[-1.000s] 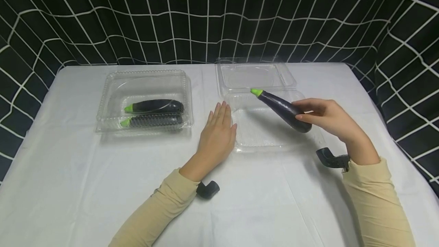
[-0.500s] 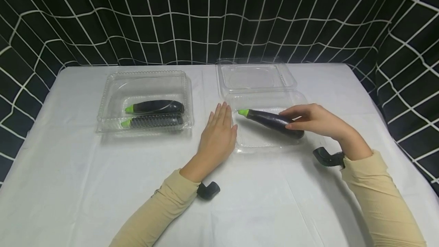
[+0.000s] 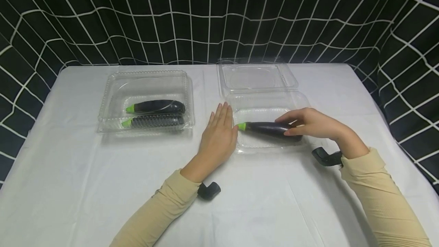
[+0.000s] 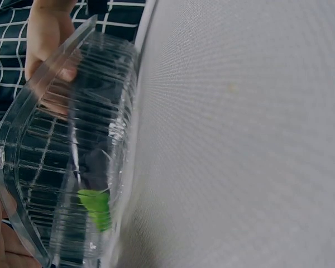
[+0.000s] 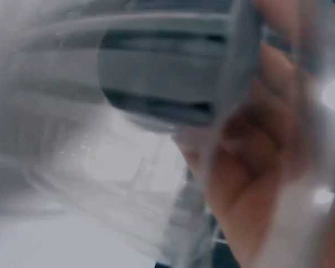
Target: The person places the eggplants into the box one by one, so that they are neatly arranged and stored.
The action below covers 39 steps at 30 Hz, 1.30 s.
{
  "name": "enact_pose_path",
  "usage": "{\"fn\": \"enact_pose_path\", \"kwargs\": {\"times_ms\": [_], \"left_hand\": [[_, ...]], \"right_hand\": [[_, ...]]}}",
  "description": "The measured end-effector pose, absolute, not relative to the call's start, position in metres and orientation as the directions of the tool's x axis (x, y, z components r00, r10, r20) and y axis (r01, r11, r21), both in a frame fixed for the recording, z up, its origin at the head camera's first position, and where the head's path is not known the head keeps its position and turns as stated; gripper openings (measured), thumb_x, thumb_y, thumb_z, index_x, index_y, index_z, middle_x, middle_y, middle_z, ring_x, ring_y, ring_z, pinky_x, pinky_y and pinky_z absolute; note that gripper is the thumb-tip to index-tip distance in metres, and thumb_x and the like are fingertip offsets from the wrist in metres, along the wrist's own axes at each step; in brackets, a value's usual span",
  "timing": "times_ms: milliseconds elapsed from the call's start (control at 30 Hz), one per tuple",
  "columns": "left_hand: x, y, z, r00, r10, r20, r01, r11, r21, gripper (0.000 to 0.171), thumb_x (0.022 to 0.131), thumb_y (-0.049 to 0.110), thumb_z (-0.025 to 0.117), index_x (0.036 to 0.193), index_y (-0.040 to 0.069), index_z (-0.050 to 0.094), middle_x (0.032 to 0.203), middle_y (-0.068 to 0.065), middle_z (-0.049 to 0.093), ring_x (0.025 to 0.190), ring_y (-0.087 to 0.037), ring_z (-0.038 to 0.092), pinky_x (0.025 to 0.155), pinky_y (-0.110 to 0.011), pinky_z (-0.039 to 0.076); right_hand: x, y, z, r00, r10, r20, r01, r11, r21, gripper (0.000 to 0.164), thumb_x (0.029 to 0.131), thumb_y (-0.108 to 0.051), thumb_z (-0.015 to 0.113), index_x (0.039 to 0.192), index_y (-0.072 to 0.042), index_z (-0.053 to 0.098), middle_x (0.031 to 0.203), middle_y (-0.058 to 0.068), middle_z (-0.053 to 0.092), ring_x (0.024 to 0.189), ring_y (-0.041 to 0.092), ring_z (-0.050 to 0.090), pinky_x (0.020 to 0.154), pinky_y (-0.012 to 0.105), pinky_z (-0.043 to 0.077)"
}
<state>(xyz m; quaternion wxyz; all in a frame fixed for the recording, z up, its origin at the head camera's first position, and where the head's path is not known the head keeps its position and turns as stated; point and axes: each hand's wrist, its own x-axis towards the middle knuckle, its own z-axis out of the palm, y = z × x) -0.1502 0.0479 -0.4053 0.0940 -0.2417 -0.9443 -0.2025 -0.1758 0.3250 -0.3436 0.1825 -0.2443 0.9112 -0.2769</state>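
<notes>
In the head view a dark purple eggplant (image 3: 262,128) with a green tip lies low inside an open clear plastic clamshell (image 3: 271,148), tip to the left. My right hand (image 3: 313,124) grips its thick end between thumb and fingers. Held flat with straight fingers, my left hand (image 3: 217,134) rests against the clamshell's left wall. Through that ribbed wall the left wrist view shows the eggplant's green stem end (image 4: 96,206). Blurred clear plastic covers much of the right wrist view, with the eggplant's dark rounded end (image 5: 156,67) behind it.
A second clear clamshell (image 3: 147,83) stands to the left, its lid down over two eggplants (image 3: 158,106). The open clamshell's lid (image 3: 257,77) lies back toward the far edge of the white-covered table (image 3: 257,201). Black cloth with white netting (image 3: 192,18) rises behind.
My right hand has lowered the eggplant into the open clamshell, bringing it nearer and slightly left, and its tilt has levelled out. The left hand has stayed at the wall.
</notes>
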Motion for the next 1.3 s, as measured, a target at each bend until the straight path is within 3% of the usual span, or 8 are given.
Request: {"fn": "enact_pose_path", "kwargs": {"times_ms": [200,867,967,1067,1200,1300], "left_hand": [[-0.15,0.048,-0.405,-0.864,0.418,0.281,0.497,0.796,0.345,0.054,0.101,0.023,0.038,0.141,-0.013,0.03,0.148,-0.026,0.027,0.14,-0.034,0.018,0.114,-0.045,0.018],[-0.151,0.047,-0.406,-0.869,0.407,0.28,0.489,0.791,0.367,0.054,0.102,0.025,0.037,0.141,-0.012,0.03,0.149,-0.025,0.027,0.14,-0.034,0.018,0.115,-0.044,0.015],[-0.151,0.048,-0.406,-0.866,0.408,0.288,0.493,0.79,0.364,0.054,0.102,0.024,0.037,0.14,-0.013,0.031,0.148,-0.026,0.028,0.14,-0.035,0.02,0.114,-0.044,0.016],[-0.152,0.048,-0.407,-0.866,0.41,0.286,0.494,0.79,0.363,0.053,0.102,0.024,0.036,0.14,-0.013,0.031,0.148,-0.026,0.028,0.14,-0.035,0.02,0.114,-0.044,0.016],[-0.152,0.048,-0.407,-0.867,0.415,0.277,0.494,0.794,0.356,0.053,0.101,0.022,0.037,0.141,-0.013,0.03,0.149,-0.025,0.027,0.14,-0.034,0.019,0.114,-0.044,0.016],[-0.151,0.048,-0.407,-0.865,0.417,0.278,0.495,0.798,0.343,0.053,0.101,0.022,0.038,0.141,-0.013,0.03,0.148,-0.025,0.027,0.14,-0.034,0.02,0.114,-0.044,0.018]], "right_hand": [[-0.175,0.326,-0.348,-0.808,-0.557,-0.192,-0.361,0.726,-0.586,0.036,0.085,-0.015,0.07,0.119,-0.005,0.064,0.118,0.009,0.064,0.112,0.025,0.056,0.093,0.045,0.046],[-0.177,0.329,-0.349,-0.826,-0.548,-0.133,-0.405,0.741,-0.536,0.037,0.087,-0.014,0.069,0.12,0.0,0.062,0.12,0.014,0.063,0.111,0.029,0.056,0.089,0.044,0.047],[-0.176,0.33,-0.345,-0.844,-0.522,-0.12,-0.386,0.748,-0.54,0.034,0.088,-0.013,0.067,0.119,-0.001,0.063,0.119,0.013,0.064,0.111,0.028,0.057,0.088,0.039,0.048],[-0.176,0.332,-0.339,-0.869,-0.484,-0.104,-0.354,0.754,-0.553,0.03,0.089,-0.013,0.066,0.117,-0.004,0.065,0.117,0.01,0.065,0.106,0.023,0.061,0.084,0.026,0.049],[-0.178,0.338,-0.332,-0.905,-0.418,-0.08,-0.294,0.75,-0.592,0.027,0.09,-0.012,0.065,0.116,-0.004,0.066,0.113,0.01,0.067,0.098,0.009,0.062,0.079,0.012,0.047],[-0.182,0.344,-0.326,-0.934,-0.349,-0.074,-0.23,0.748,-0.622,0.028,0.09,-0.013,0.065,0.117,-0.004,0.066,0.113,0.01,0.067,0.096,-0.002,0.059,0.079,0.009,0.045]]}}
